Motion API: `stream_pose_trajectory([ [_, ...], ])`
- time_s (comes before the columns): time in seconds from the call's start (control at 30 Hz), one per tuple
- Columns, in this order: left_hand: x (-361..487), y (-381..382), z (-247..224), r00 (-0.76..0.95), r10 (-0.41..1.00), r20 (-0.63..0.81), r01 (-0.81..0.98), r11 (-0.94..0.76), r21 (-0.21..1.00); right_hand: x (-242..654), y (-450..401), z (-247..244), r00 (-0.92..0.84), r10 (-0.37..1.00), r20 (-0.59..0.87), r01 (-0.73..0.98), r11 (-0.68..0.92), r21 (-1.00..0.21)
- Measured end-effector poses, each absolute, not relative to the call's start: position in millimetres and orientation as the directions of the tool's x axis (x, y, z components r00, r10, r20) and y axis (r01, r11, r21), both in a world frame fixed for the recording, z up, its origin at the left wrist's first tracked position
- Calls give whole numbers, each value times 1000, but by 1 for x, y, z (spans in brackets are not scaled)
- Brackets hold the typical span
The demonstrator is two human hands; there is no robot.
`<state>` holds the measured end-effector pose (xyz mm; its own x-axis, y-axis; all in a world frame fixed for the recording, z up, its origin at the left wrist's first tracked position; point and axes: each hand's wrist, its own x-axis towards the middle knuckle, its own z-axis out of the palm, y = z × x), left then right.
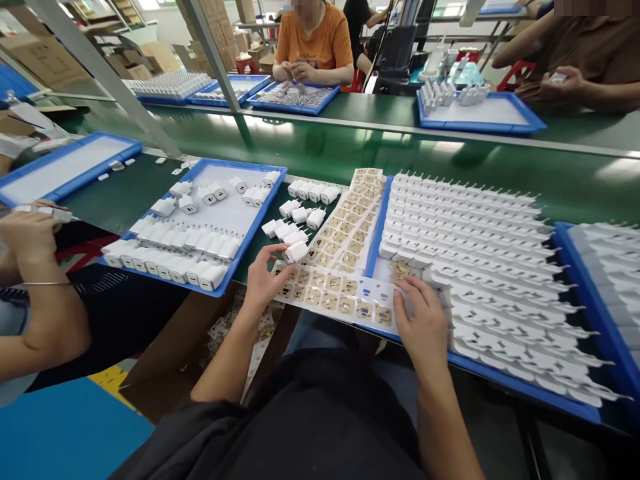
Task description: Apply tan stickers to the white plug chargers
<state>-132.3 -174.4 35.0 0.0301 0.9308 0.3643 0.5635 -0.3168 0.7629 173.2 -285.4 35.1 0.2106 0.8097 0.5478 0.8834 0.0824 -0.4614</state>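
My left hand (265, 272) grips a white charger (296, 252) between thumb and fingers, above the left end of a sticker sheet (324, 291). My right hand (423, 317) is at the sheet's right end, by the near left corner of a blue tray (525, 399) packed with rows of white chargers (470, 267). Its fingers are bent over a small tan piece (401, 269); whether they pinch it is unclear. More sticker sheets (350, 227) lie behind. Beside them, loose chargers (315, 193) stand in short groups on the green table.
Left of the loose chargers, a blue-rimmed tray (253, 230) holds more chargers. A neighbour's hand and arm (37, 267) are at the far left. Another charger tray (575, 267) sits at the right edge. Across the green surface, people work behind trays (480, 127).
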Motion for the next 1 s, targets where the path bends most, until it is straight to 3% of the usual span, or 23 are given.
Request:
stream_pose_trajectory([
  [0.17, -114, -159, 28, 66, 884, 462, 741, -354, 571, 175, -285, 33, 207, 811, 548, 883, 86, -461],
  [0.33, -103, -148, 25, 27, 907, 420, 890, -213, 402, 177, -286, 31, 143, 819, 556, 897, 130, -421],
  [0.5, -103, -151, 29, 29, 929, 369, 899, -186, 397, 177, -286, 30, 108, 841, 530, 898, 146, -414],
  [0.73, -98, -156, 38, 158, 925, 347, 865, -298, 403, 177, -286, 30, 90, 842, 532, 902, 158, -402],
  [1.0, -81, -148, 41, 62, 950, 307, 912, -180, 370, 176, -287, 33, 79, 846, 527, 900, 167, -402],
])
